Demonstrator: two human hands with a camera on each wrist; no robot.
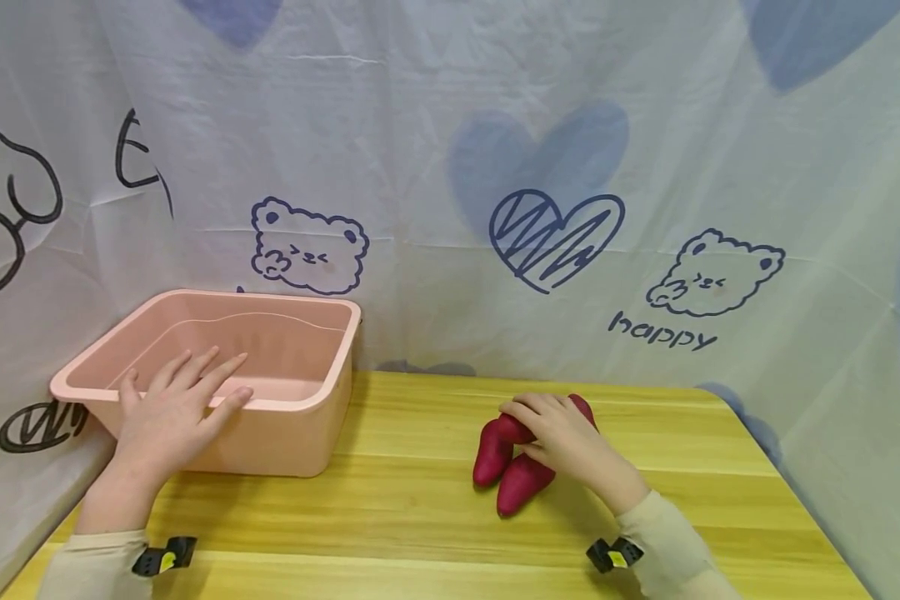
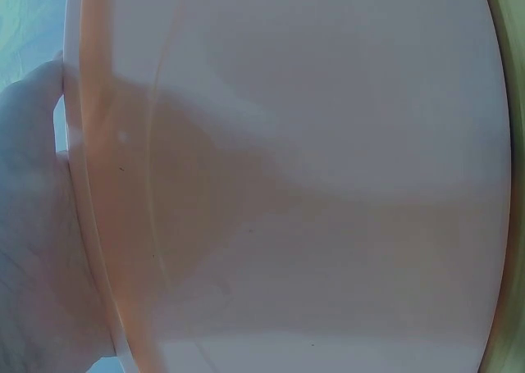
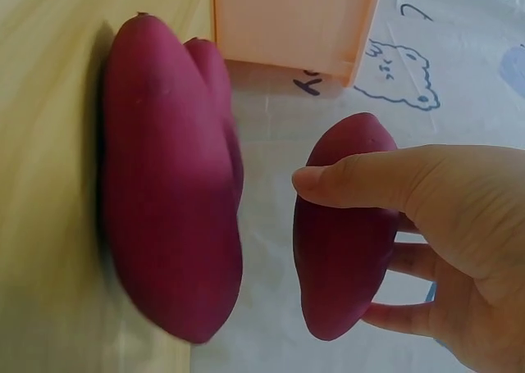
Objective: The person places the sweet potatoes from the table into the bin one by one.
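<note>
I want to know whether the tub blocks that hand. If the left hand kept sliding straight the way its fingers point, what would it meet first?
Probably the far wall of the pink tub: the left hand lies over its near rim, fingers pointing across the inside. Depth is unclear.

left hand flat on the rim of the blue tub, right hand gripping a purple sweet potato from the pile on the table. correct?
Not quite: the tub is pink, not blue, as the head view shows. The rest holds: the left hand lies flat on its rim, and the right hand grips a purple sweet potato.
</note>
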